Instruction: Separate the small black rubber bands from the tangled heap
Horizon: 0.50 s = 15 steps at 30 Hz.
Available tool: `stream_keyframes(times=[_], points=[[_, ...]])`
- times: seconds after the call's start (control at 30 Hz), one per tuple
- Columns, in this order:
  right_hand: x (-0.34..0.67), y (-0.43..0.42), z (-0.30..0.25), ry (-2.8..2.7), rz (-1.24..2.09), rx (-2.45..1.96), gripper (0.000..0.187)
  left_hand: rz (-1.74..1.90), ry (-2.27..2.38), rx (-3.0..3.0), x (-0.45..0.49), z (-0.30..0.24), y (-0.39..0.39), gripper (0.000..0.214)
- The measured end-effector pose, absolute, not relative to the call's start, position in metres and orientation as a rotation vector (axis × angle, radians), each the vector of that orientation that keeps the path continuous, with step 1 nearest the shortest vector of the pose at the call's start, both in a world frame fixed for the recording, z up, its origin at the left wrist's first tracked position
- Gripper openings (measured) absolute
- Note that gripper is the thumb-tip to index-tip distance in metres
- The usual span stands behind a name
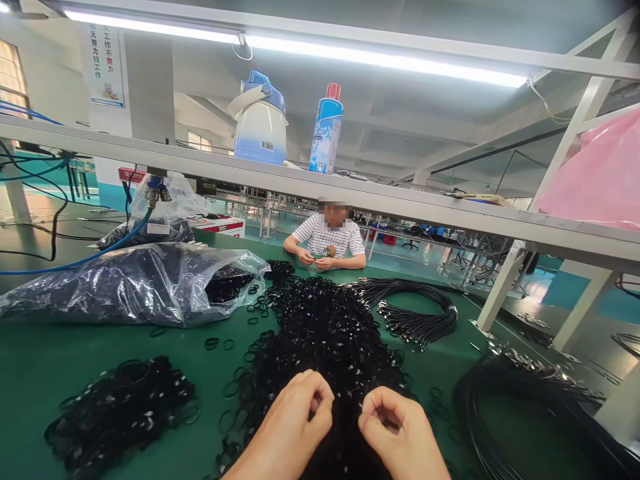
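Observation:
Just above a large heap of small black rings (330,320), both my hands face each other with a small gap between them. My left hand (295,427) is closed, thumb and forefinger pinched together. My right hand (400,433) is curled in a similar pinch on the other side. Whatever the fingertips hold, if anything, is lost against the dark heap. A smaller pile of the same black rings (123,413) lies to the left. On the right are a coiled bundle of black cables (480,400) with metal ends and, farther back, another cable bundle (425,307).
A clear plastic bag (150,283) full of black rings lies at left on the green table (215,380). Across the table sits a person (327,243), hands together. An overhead shelf (200,160) carries a jug (263,123) and a spray can (327,133); its leg (503,287) stands at right.

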State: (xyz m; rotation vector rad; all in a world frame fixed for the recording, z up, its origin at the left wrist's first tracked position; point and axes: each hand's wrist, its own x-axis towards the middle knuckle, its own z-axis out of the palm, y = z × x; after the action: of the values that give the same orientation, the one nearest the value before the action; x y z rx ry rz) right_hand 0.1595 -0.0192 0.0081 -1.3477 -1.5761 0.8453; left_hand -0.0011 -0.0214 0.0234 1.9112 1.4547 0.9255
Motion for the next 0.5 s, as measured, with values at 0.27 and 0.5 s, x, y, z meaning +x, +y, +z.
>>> stream_keyframes(times=[0.27,0.5], points=[[0.199,-0.013,0.018,-1.662,0.636,-1.497,0.023,0.996,1.519,1.953,-0.025,0.017,-0.002,0.016],[0.202,-0.011,0.006,-1.849,0.236,-1.784,0.015,0.940,1.494,2.040,-0.027,0.024,0.000,0.023]])
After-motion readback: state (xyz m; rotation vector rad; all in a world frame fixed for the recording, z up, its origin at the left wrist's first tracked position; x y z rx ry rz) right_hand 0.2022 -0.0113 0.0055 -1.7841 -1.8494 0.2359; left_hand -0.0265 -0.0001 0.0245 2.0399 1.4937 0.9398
